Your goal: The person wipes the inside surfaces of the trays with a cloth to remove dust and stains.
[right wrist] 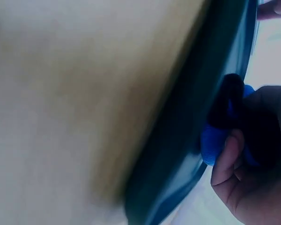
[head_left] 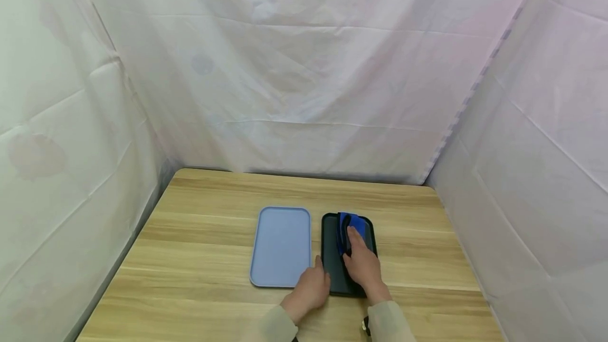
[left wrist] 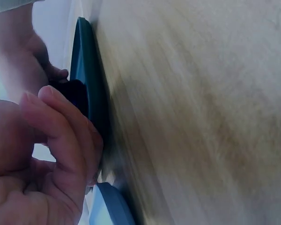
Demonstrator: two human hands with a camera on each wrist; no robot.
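Note:
A folded blue and black cloth-like item (head_left: 358, 221) (right wrist: 213, 144) lies on the right part of a dark green tray (head_left: 339, 278) (right wrist: 173, 126). My right hand (head_left: 364, 267) (right wrist: 255, 190) grips it from above, thumb and fingers bent around it in the right wrist view. At the dark tray's left edge is my left hand (head_left: 312, 286) (left wrist: 61, 150), index finger extended along the rim in the head view, the other fingers loosely bent, nothing held. Whether its fingertips touch the rim is hard to tell.
A light blue tray (head_left: 281, 247) lies left of the dark one, a narrow strip of wooden table (head_left: 190, 257) between them. White fabric walls (head_left: 304, 83) stand behind the table and along both sides.

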